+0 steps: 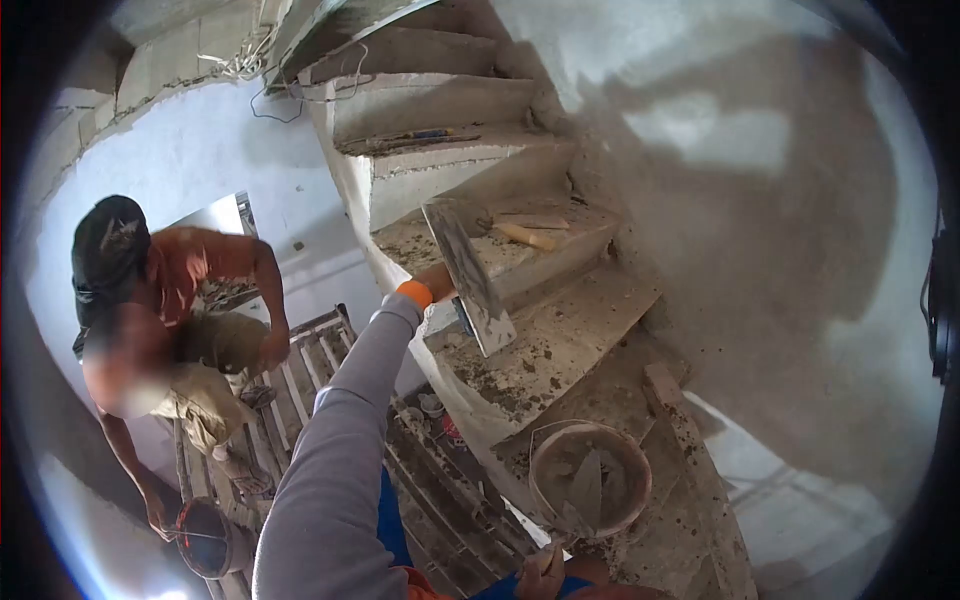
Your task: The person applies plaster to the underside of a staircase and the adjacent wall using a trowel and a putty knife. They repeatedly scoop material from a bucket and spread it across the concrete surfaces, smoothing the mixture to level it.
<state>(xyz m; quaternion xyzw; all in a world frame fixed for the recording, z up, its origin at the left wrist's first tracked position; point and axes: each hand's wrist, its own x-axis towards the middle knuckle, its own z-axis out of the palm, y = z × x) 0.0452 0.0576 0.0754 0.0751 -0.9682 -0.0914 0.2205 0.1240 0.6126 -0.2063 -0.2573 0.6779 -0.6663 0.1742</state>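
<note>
- Aloft beside a raw concrete staircase (520,330), a person in a grey sleeve reaches out the left hand (437,281). Its fingers are closed round the handle of a plastering float (468,272), whose mortar-smeared blade tilts against the edge of a middle step.
- The right hand (545,572) sits low at the frame's bottom edge, just beside a mortar bucket (535,465); whether it grips anything cannot be told.
- A trowel (587,487) lies inside the bucket, which looks to hold only a little grey mix.
- A wooden-handled tool (527,237) rests on the step above the float.
- The plastering appears partway through: the wall (760,260) at right reads as skimmed smooth, while the treads are rough and strewn with dropped mortar, and the blockwork (130,90) at upper left is bare.
- Below left, a co-worker (190,300) in an orange shirt crouches on a ladder-like frame (300,370), one hand on a second bucket (205,540).
</note>
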